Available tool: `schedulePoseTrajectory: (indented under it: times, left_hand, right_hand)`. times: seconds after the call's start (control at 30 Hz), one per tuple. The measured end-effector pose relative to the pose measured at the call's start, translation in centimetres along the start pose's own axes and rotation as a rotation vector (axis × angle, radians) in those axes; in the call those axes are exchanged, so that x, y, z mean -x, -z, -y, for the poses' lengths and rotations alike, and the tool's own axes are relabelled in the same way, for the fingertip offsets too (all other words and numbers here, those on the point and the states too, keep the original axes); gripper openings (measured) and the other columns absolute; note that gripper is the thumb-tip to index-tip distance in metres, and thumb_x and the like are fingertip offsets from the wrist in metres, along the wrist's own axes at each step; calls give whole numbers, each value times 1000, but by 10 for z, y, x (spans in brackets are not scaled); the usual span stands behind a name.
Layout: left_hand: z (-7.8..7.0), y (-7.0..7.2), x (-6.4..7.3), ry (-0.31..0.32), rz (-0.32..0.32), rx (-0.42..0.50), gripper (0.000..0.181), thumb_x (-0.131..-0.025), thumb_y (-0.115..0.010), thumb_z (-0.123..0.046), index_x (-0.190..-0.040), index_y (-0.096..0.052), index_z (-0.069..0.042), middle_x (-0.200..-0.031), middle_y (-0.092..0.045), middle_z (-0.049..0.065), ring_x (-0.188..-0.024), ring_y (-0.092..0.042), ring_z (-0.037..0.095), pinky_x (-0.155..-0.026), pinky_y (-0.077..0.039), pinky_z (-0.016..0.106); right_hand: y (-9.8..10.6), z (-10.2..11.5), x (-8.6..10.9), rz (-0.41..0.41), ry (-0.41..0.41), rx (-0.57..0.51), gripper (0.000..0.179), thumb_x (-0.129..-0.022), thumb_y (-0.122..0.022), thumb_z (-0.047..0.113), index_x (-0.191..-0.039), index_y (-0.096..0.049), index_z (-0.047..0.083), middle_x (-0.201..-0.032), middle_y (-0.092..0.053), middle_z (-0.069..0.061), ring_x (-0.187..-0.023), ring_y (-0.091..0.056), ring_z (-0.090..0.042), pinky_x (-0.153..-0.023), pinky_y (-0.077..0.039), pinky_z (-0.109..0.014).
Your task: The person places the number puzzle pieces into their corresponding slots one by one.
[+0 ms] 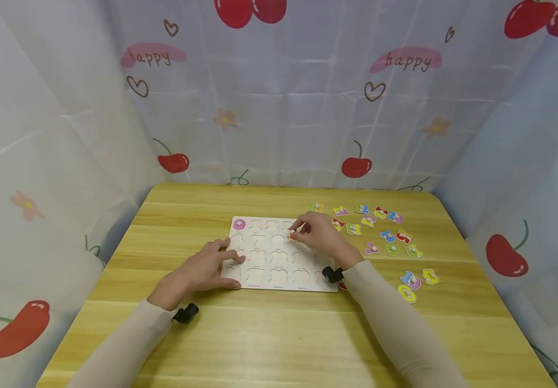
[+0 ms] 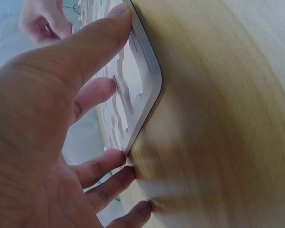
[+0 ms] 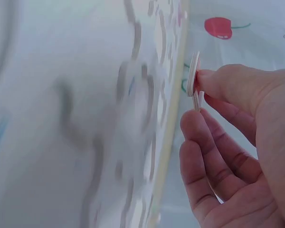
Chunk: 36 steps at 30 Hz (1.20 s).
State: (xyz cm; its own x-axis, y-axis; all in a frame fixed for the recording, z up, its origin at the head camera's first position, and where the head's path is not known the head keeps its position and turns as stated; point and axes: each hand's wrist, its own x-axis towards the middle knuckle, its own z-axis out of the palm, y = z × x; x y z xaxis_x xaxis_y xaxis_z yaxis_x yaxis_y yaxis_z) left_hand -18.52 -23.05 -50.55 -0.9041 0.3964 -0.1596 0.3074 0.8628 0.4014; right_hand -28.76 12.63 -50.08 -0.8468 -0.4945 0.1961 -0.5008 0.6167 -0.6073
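Note:
A white wooden number-puzzle board (image 1: 279, 268) with cut-out recesses lies flat on the table. A purple round 0 piece (image 1: 239, 224) sits in its upper left recess. My left hand (image 1: 206, 265) rests at the board's left side, fingers spread and fairly straight. In the left wrist view, the thumb (image 2: 97, 40) lies on the board by its edge, and some fingertips touch the tabletop. Above the board's upper part, my right hand (image 1: 318, 233) pinches a small reddish puzzle piece (image 3: 193, 76) between thumb and fingers. That piece is seen edge-on in the right wrist view, so its numeral cannot be read.
Several colourful number pieces (image 1: 392, 249) with knobs lie scattered right of the board on the wooden table (image 1: 240, 334). A yellow 5 piece (image 1: 431, 276) and a yellow 0 piece (image 1: 406, 293) are nearer the front. Cherry-print curtains (image 1: 279, 118) surround the table's back and sides.

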Motion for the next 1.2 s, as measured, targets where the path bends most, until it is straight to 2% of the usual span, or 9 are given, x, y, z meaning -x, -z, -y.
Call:
schedulePoseTrajectory:
  times: [0.33, 0.57, 0.77, 0.97, 1.2]
  left_hand:
    - [-1, 2, -2, -15, 6, 4, 70, -95, -93, -65, -156, -75, -36, -183, -43, 23, -166, -45, 50, -122, -55, 73]
    - [-2, 1, -1, -18, 7, 10, 67, -93, -94, -64, -151, -77, -35, -181, -45, 23, -163, -48, 47, -120, -56, 71]
    - [-2, 1, 0, -13, 6, -3, 66, -93, -94, -65, -150, -77, -35, -180, -47, 23, -159, -51, 45, -118, -58, 70]
    - [0, 2, 2, -17, -5, -11, 68, -94, -94, -65, -153, -76, -35, -179, -47, 22, -158, -52, 45, -119, -58, 69]
    - [0, 2, 2, -33, -3, -8, 68, -95, -94, -63, -154, -76, -33, -180, -46, 25, -160, -50, 48, -122, -56, 68]
  right_hand:
    - [-40, 18, -45, 36, -37, -31, 10, -107, -88, 19, -114, -89, 13, -112, -85, -5, -93, -75, -16, -84, -63, -32]
    - [-61, 27, -63, 36, -104, -61, 7, -109, -86, 19, -112, -90, 14, -111, -83, -3, -99, -73, -18, -91, -63, -36]
    - [-72, 35, -78, 37, -105, -24, 7, -110, -84, 18, -110, -91, 14, -116, -83, -3, -100, -74, -17, -92, -64, -34]
    - [-76, 42, -85, 33, -124, -40, 7, -110, -85, 18, -110, -91, 15, -115, -84, -2, -100, -76, -18, -92, -65, -35]
    - [-81, 38, -84, 5, -182, -73, 8, -110, -85, 21, -111, -92, 18, -113, -87, 1, -97, -75, -14, -88, -64, -33]
